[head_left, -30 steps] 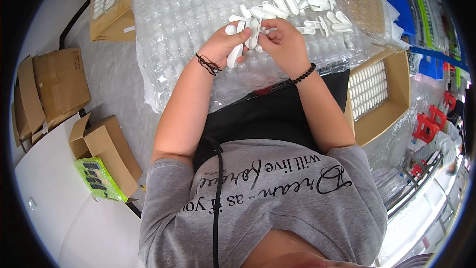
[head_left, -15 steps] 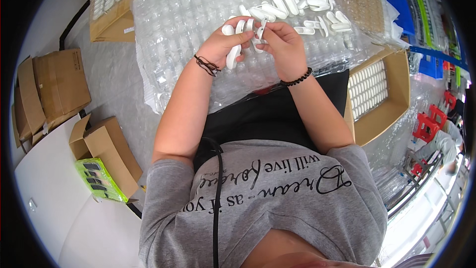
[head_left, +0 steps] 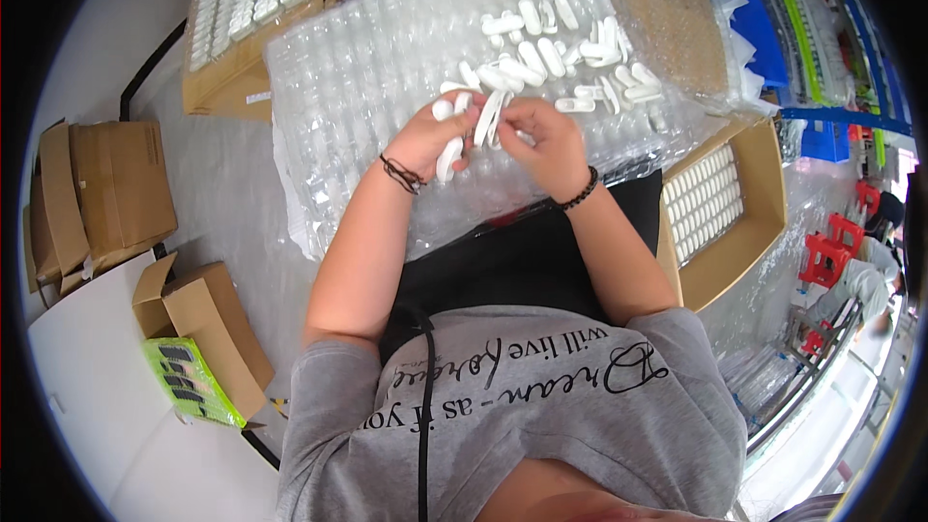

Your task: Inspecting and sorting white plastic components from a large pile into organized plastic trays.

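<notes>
- Left hand (head_left: 433, 138): I see it curled closed around several white oblong pieces (head_left: 449, 157).
- Right hand (head_left: 549, 140): half-curled, fingertips at a slim white piece (head_left: 489, 122) between the hands; I cannot tell whether it grips.
- Loose white pieces (head_left: 531, 58): scattered beyond, on clear dimpled plastic (head_left: 338, 87).
- Open carton (head_left: 737, 253): near right, white pieces in rows.

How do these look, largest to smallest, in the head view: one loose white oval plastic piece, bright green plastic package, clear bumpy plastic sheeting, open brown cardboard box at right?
1. Clear bumpy sheeting
2. Brown cardboard box at right
3. Green package
4. White oval piece; several look alike, so any one ranks here.
</notes>
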`<action>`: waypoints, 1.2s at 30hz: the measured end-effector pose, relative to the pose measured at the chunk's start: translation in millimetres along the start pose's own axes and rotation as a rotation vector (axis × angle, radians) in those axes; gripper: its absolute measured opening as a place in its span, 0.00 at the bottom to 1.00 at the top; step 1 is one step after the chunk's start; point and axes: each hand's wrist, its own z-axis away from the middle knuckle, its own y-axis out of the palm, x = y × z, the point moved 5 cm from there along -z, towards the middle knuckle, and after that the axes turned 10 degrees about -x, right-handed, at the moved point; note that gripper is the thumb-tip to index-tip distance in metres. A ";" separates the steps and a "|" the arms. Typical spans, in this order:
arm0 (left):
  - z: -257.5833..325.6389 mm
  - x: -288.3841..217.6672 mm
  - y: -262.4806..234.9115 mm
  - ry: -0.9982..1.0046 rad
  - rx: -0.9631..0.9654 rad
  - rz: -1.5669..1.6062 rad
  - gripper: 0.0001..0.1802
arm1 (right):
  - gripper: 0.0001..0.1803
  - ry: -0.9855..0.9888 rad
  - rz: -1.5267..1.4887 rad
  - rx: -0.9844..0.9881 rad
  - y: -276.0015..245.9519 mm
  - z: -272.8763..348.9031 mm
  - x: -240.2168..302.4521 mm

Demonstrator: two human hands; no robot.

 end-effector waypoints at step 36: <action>7.3 -2.0 4.9 0.051 0.113 0.061 0.16 | 0.09 -0.277 0.312 0.031 10.0 -6.8 38.7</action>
